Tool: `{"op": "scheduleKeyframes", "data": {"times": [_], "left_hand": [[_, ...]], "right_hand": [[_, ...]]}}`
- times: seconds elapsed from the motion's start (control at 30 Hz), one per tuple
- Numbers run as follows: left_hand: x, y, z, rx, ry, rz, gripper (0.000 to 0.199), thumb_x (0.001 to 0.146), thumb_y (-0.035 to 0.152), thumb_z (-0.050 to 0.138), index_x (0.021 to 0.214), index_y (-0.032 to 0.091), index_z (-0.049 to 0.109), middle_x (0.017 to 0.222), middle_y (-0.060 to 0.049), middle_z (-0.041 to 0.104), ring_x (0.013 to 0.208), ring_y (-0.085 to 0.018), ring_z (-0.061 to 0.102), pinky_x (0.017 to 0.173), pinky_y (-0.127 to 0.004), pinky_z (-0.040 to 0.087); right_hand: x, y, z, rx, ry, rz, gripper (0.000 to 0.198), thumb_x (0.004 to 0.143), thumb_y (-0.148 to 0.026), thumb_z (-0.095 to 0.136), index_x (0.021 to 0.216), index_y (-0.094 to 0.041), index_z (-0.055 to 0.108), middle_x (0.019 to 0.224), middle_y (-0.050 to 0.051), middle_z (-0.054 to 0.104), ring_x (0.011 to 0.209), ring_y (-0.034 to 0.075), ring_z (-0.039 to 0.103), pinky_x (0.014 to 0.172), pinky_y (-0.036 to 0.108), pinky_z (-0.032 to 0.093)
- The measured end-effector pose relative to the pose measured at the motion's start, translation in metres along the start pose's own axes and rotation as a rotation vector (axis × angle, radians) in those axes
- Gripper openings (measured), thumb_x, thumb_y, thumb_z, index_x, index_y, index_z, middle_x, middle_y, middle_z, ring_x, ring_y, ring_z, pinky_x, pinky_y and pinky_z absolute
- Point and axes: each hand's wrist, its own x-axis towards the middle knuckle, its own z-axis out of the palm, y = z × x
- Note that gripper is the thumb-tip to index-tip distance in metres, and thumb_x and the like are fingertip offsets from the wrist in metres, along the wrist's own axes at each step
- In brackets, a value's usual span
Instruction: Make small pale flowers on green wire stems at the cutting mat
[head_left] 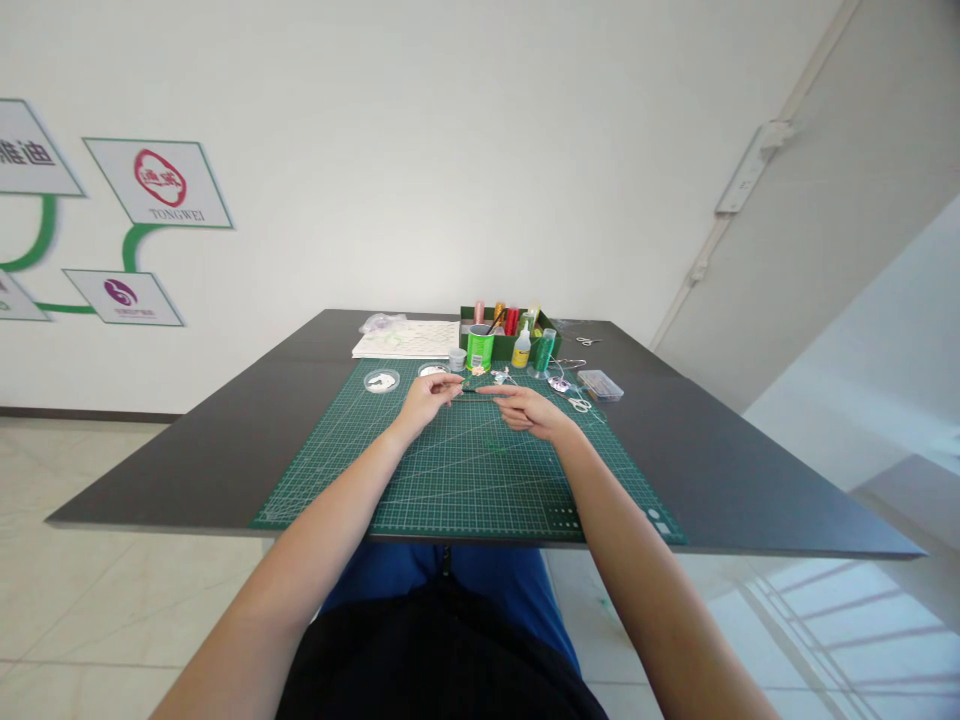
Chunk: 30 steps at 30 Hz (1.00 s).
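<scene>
Above the far half of the green cutting mat (465, 470), both of my hands come close together. My left hand (426, 402) is closed in a pinch on a small dark green piece (469, 390), too small to name. From the other side, my right hand (529, 410) reaches in with its index finger stretched to the piece's end and its other fingers curled. What those curled fingers hold, if anything, is hidden. Just beyond my hands lie small pale pink and white pieces (501, 377). A clear dish with white bits (382, 381) lies left of my left hand.
Behind the hands stand a green can (480, 348), a glue bottle (522, 346), a green thread spool (545, 350) and a small grey-white cup (457, 359). A dark green box (555, 343) holds coloured spools. Scissors (579, 404), a clear plastic case (600, 385) and white sheets (409, 338) lie nearby.
</scene>
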Motion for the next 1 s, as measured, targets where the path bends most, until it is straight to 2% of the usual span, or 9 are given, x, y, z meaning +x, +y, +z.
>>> {"op": "scheduleKeyframes", "data": {"times": [0.1, 0.27, 0.57, 0.67, 0.73, 0.83, 0.93, 1.0], "left_hand": [[-0.001, 0.003, 0.0, -0.131, 0.06, -0.08, 0.035, 0.066, 0.028, 0.082, 0.098, 0.013, 0.078, 0.077, -0.006, 0.074, 0.054, -0.01, 0.053, 0.051, -0.021, 0.037], [0.0, 0.008, -0.003, -0.297, 0.147, -0.112, 0.04, 0.058, 0.025, 0.086, 0.094, 0.01, 0.076, 0.074, -0.007, 0.072, 0.049, -0.006, 0.047, 0.045, -0.019, 0.027], [0.001, 0.01, -0.008, -0.356, 0.254, -0.106, 0.043, 0.055, 0.026, 0.085, 0.093, 0.01, 0.076, 0.075, -0.005, 0.071, 0.051, -0.005, 0.047, 0.044, -0.018, 0.027], [0.001, 0.009, -0.009, -0.316, 0.292, -0.106, 0.043, 0.055, 0.027, 0.085, 0.094, 0.011, 0.076, 0.073, -0.004, 0.07, 0.051, -0.006, 0.046, 0.045, -0.018, 0.027], [0.001, 0.009, -0.009, -0.265, 0.309, -0.11, 0.043, 0.057, 0.029, 0.084, 0.096, 0.011, 0.077, 0.072, -0.004, 0.07, 0.052, -0.006, 0.047, 0.046, -0.019, 0.028], [0.001, 0.006, -0.008, -0.156, 0.288, -0.091, 0.04, 0.062, 0.03, 0.084, 0.097, 0.012, 0.078, 0.075, -0.005, 0.072, 0.054, -0.008, 0.05, 0.049, -0.02, 0.034], [0.002, 0.003, -0.004, -0.073, 0.239, -0.05, 0.033, 0.065, 0.03, 0.082, 0.094, 0.013, 0.079, 0.079, -0.006, 0.074, 0.057, -0.011, 0.054, 0.053, -0.023, 0.04], [0.002, 0.001, -0.002, -0.034, 0.203, -0.024, 0.029, 0.067, 0.028, 0.081, 0.093, 0.014, 0.079, 0.08, -0.006, 0.074, 0.058, -0.012, 0.055, 0.054, -0.024, 0.043]], "right_hand": [[0.001, -0.001, -0.002, 0.059, 0.041, -0.026, 0.037, 0.088, -0.02, 0.062, 0.124, -0.012, 0.065, 0.042, -0.013, 0.03, 0.037, 0.006, 0.016, 0.04, 0.02, 0.012], [0.004, 0.0, -0.011, 0.153, 0.16, -0.013, 0.028, 0.082, -0.014, 0.061, 0.11, -0.012, 0.066, 0.043, -0.012, 0.032, 0.037, 0.006, 0.02, 0.039, 0.019, 0.012], [0.007, 0.0, -0.017, 0.168, 0.552, 0.035, 0.024, 0.078, -0.008, 0.052, 0.098, -0.011, 0.064, 0.044, -0.011, 0.034, 0.036, 0.005, 0.025, 0.037, 0.017, 0.017], [0.008, 0.0, -0.018, 0.07, 0.738, 0.045, 0.029, 0.075, -0.006, 0.053, 0.102, -0.01, 0.064, 0.049, -0.007, 0.045, 0.037, 0.005, 0.032, 0.036, 0.017, 0.019], [0.009, 0.0, -0.018, 0.02, 0.823, 0.048, 0.038, 0.072, -0.005, 0.055, 0.109, -0.01, 0.062, 0.061, -0.001, 0.059, 0.039, 0.006, 0.04, 0.035, 0.017, 0.021], [0.01, 0.001, -0.018, -0.035, 0.895, 0.018, 0.052, 0.069, -0.006, 0.059, 0.12, -0.013, 0.058, 0.098, 0.009, 0.071, 0.043, 0.005, 0.049, 0.034, 0.017, 0.024], [0.01, 0.001, -0.014, -0.17, 0.927, -0.084, 0.059, 0.067, -0.008, 0.059, 0.125, -0.017, 0.057, 0.135, 0.014, 0.06, 0.047, 0.003, 0.052, 0.033, 0.017, 0.027], [0.01, 0.0, -0.011, -0.261, 0.898, -0.165, 0.061, 0.067, -0.009, 0.059, 0.127, -0.019, 0.058, 0.145, 0.014, 0.054, 0.048, 0.003, 0.054, 0.034, 0.017, 0.027]]}}
